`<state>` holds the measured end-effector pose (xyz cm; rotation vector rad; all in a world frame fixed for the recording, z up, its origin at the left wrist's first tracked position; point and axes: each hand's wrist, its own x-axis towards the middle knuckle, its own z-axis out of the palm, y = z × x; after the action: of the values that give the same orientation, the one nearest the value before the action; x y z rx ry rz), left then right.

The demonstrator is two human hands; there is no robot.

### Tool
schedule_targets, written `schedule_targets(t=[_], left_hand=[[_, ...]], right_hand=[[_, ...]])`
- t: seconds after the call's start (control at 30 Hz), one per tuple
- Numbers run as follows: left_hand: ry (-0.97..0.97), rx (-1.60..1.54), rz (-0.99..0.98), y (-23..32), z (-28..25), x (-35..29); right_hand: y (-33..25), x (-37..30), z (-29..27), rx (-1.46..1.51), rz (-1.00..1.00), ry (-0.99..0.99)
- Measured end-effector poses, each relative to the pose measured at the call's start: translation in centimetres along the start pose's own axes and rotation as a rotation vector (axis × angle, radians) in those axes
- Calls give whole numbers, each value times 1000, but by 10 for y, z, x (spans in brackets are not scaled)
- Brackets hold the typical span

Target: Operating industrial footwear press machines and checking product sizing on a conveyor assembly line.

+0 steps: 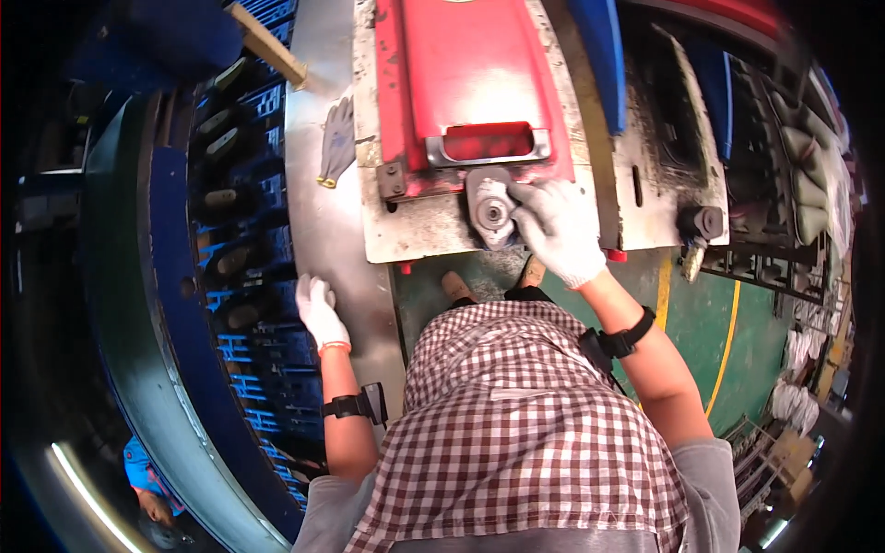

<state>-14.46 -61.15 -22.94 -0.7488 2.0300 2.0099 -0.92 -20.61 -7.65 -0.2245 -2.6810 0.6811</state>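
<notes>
My right hand, in a white glove, closes its thumb and fingers on the right side of a grey elongated piece. This piece has a round, ringed boss with a central hole and sits at the front of a red machine cover. Just above it is a dark slot with a metal rim. My left hand, also gloved, is at the left edge of a metal counter. Its fingers are slightly bent and apart, with nothing visible in them.
A grey glove lies on the counter. Left of it runs a blue rack with several dark shoe-like pieces. At right stands a second machine plate with a dark knob. Another person is at lower left.
</notes>
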Motion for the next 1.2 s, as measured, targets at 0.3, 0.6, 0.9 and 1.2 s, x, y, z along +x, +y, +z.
schedule_targets(t=[0.3,0.6,0.9,1.2], left_hand=[[-456,255,365,106,106,-107],[-918,512,28,116,124,-177],[-1189,708,108,126,186,-214],[-1653,413,-406,142,240,-264]], right_hand=[[12,-13,-6,116,121,-25],[95,-172,-87,244,627,-466],[171,-270,-49,439,1406,-1020],[49,-121,-201,1393,786,198]])
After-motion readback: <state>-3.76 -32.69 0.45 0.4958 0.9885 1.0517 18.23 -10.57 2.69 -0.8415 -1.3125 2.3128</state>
